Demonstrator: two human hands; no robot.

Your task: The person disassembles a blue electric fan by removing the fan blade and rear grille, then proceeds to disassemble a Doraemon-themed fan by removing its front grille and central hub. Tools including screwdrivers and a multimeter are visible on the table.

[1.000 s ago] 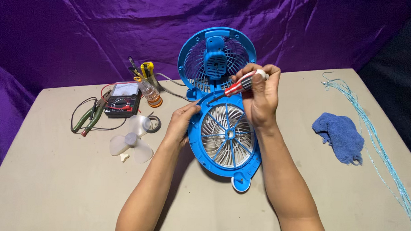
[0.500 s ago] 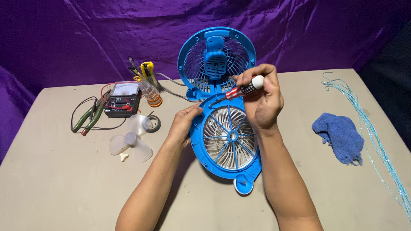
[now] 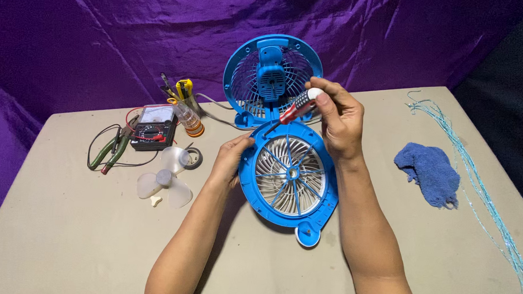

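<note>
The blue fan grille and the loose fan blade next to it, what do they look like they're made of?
Blue fan grille: looks like moulded plastic, semi-gloss; uniform colour, thin ribs formed in one piece. Fan blade: probably translucent plastic; it is cloudy and the table shows faintly through it.

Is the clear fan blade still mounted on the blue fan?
No, the blade lies on the table, left of the fan.

On a beige table (image 3: pixel 67 239) backed by purple cloth, the left hand (image 3: pixel 231 158) grips the rim of a blue fan grille (image 3: pixel 289 176) lying flat, while the right hand (image 3: pixel 338 118) holds a red-handled screwdriver (image 3: pixel 293 110) tip-down at the grille's upper edge. A blue fan housing (image 3: pixel 272 78) stands upright just behind.
</note>
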